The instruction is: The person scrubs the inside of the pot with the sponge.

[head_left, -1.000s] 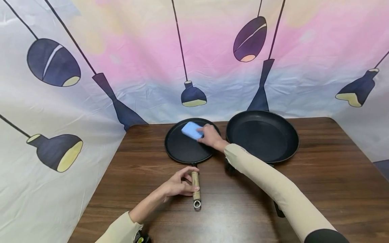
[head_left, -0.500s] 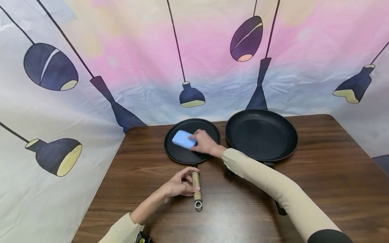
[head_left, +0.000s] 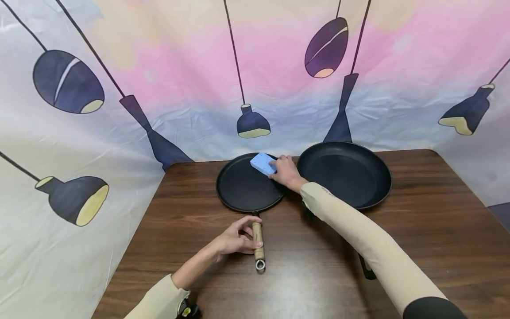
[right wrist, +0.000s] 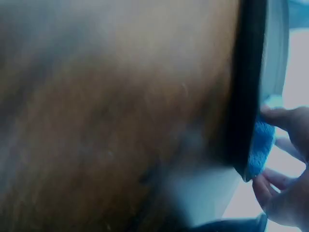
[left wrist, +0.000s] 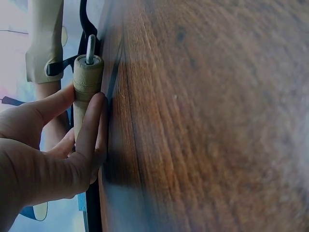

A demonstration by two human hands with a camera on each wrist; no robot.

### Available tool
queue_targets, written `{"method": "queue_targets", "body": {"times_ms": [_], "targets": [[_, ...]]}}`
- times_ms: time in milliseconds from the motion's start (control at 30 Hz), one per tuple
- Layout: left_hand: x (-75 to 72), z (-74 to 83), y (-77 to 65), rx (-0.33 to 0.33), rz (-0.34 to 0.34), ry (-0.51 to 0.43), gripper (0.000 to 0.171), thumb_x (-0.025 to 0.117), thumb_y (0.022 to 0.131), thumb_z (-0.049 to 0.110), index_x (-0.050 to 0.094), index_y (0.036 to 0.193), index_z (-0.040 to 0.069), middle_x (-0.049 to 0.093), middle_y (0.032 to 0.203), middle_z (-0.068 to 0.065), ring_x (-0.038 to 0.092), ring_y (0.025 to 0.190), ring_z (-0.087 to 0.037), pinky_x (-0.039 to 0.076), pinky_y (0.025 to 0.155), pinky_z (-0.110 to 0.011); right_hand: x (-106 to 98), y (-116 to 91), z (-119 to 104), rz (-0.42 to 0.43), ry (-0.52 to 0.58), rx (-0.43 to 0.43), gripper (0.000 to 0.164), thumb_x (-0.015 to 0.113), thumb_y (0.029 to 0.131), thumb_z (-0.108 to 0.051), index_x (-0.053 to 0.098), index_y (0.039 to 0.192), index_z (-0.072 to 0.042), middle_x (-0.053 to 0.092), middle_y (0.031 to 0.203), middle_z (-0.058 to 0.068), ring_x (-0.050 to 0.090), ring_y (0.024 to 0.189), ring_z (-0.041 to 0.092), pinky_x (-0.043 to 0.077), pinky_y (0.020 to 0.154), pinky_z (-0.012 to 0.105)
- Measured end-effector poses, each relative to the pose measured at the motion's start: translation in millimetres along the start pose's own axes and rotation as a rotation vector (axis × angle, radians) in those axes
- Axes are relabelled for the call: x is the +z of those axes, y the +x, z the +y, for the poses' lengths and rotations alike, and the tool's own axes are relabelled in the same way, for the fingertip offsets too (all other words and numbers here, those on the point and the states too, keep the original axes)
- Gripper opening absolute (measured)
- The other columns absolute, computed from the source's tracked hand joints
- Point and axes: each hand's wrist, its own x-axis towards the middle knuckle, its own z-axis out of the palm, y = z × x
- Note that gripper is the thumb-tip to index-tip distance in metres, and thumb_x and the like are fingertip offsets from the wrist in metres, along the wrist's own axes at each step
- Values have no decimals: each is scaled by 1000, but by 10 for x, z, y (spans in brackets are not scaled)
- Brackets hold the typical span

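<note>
Head view: pinching blue sponge [head_left: 262,163] with right hand [head_left: 288,172], at the far right edge of flat black pan [head_left: 244,189]. With left hand [head_left: 235,238], gripping wooden handle [head_left: 257,232] between thumb and fingers, on the near side of flat black pan. To the right of it: larger black pan [head_left: 345,173].

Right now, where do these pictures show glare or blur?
Head view: pale glare on the table, near side, otherwise fairly sharp. Left wrist view: table blurs toward the right, pan handle clearer. Right wrist view: table heavily blurred, pale light washing out the background beside the right hand.
</note>
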Motion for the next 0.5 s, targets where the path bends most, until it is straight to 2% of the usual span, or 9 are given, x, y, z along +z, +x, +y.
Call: {"method": "queue_targets", "body": {"times_ms": [67, 167, 267, 400, 500], "targets": [[2, 1, -4, -8, 1, -4, 65, 79, 88, -1, 49, 144, 12, 47, 113, -12, 68, 81, -15, 65, 79, -37, -11, 0, 26, -13, 11, 13, 53, 74, 96, -29, 59, 143, -11, 57, 138, 22, 49, 130, 41, 49, 107, 50], [3, -4, -5, -8, -4, -8, 66, 78, 87, -2, 48, 145, 11, 46, 113, -12, 68, 81, -14, 65, 79, -38, 14, -48, -43, -33, 47, -38, 54, 75, 95, -31, 60, 143, -10, 57, 137, 22, 49, 128, 40, 50, 104, 48], [3, 6, -4, -9, -4, -10, 65, 78, 88, -1, 48, 145, 11, 46, 113, -11, 68, 81, -14, 65, 80, -37, 76, -130, -197, -47, 90, -148, 53, 77, 93, -34, 62, 140, -12, 58, 133, 19, 51, 124, 36, 50, 101, 45], [-4, 18, 0, -23, 0, -6, 63, 77, 89, 1, 48, 145, 12, 47, 114, -12, 68, 83, -15, 65, 81, -37, 142, -250, -419, -129, 177, -329, 51, 79, 91, -35, 64, 136, -16, 57, 129, 16, 52, 118, 33, 50, 98, 44], [-7, 23, 2, -26, -6, -4, 63, 77, 90, 1, 48, 145, 12, 47, 115, -13, 67, 84, -15, 65, 81, -38, 158, -284, -466, -178, 207, -379, 50, 79, 91, -36, 63, 136, -20, 55, 127, 14, 49, 115, 29, 49, 94, 41]]}}
